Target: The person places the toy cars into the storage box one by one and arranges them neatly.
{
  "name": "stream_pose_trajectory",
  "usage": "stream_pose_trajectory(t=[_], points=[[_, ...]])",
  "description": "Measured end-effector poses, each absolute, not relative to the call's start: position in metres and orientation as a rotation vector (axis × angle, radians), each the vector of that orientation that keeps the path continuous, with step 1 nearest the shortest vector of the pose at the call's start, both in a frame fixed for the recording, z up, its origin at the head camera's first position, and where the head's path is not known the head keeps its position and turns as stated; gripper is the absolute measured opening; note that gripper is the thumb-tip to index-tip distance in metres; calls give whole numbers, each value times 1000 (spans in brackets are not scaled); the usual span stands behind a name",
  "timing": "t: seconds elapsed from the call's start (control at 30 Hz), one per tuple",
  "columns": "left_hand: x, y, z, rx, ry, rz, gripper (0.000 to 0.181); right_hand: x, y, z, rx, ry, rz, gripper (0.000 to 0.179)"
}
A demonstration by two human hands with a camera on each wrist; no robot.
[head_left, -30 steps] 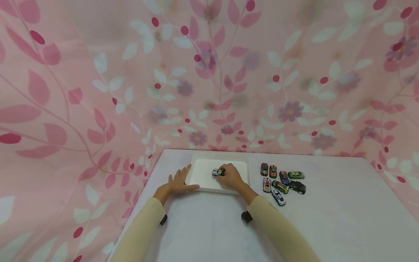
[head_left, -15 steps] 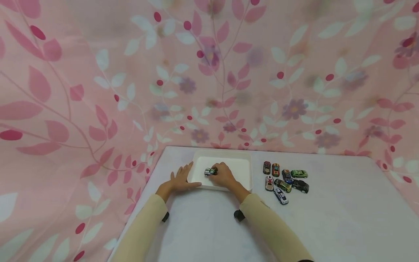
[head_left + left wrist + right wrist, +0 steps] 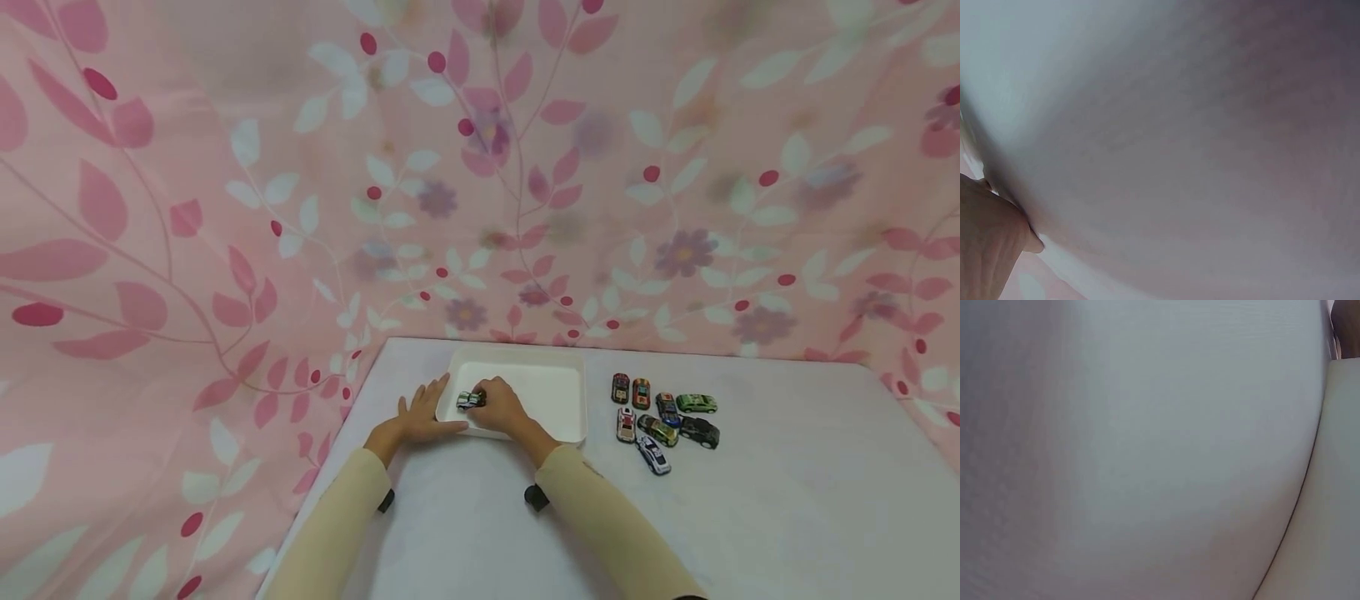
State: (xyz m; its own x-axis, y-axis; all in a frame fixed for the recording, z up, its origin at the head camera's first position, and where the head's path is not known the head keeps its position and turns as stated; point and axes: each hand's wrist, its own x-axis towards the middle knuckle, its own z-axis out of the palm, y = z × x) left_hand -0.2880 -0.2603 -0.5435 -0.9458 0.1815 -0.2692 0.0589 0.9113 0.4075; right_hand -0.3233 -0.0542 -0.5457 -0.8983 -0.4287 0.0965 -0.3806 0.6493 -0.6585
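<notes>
White tabletop [image 3: 795, 492]; tray [image 3: 547, 396] and toy car [image 3: 468, 401] partly hidden by hands [image 3: 501, 407] [image 3: 423, 417].

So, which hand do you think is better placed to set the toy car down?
Right, most likely: the right hand holds the toy car within the white tray, while the left hand lies spread at the tray's near left corner.

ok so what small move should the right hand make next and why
Probably ease the toy car onto the tray floor and let go: the right hand pinches it within the left part of the white tray, and the left hand is at the near left corner. Whether the wheels already touch down, I can't tell.
</notes>
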Motion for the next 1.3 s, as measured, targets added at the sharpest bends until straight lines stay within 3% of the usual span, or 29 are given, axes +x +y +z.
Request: stream_pose_trajectory(t=[0.8, 1.3], points=[[-288, -257, -544, 198, 2788, 598, 114, -323, -58, -540, -613, 2769, -996, 36], [-285, -258, -542, 176, 2779, 652, 115, -328, -54, -546, -495, 2562, -1346, 32]])
